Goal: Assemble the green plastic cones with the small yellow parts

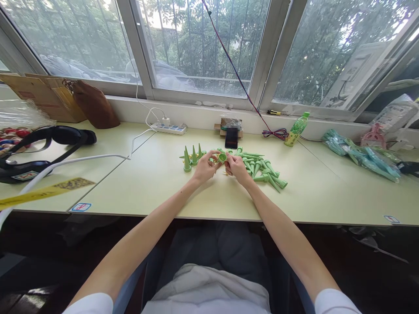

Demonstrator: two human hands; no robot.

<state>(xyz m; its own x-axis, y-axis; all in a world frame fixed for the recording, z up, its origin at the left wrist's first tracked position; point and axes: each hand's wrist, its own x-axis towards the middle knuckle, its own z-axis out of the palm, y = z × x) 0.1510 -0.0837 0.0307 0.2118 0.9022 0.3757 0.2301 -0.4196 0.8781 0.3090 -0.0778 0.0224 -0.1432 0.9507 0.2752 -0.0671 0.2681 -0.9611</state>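
A green plastic watering spike point(222, 157) is held up over the table with its round open end facing me. My left hand point(205, 168) grips it from the left, thumb and fingertips curled around it. From the other side, my right hand point(237, 167) pinches at its rim with closed fingers; whether a small part is between them is hidden. Left of my hands, several green spikes stand upright, the nearest one point(187, 160) point up. A loose heap of green spikes point(262, 168) lies beside my right hand. Tiny yellowish pieces show partly behind my left hand.
Behind my hands are a phone point(231, 137) and a small cardboard box point(225, 123). A green-capped bottle point(297, 129) and bundled cable point(275, 134) stand back right. A power strip point(168, 128), white cable and black headset point(46, 148) lie left; plastic bags point(363, 155) lie right.
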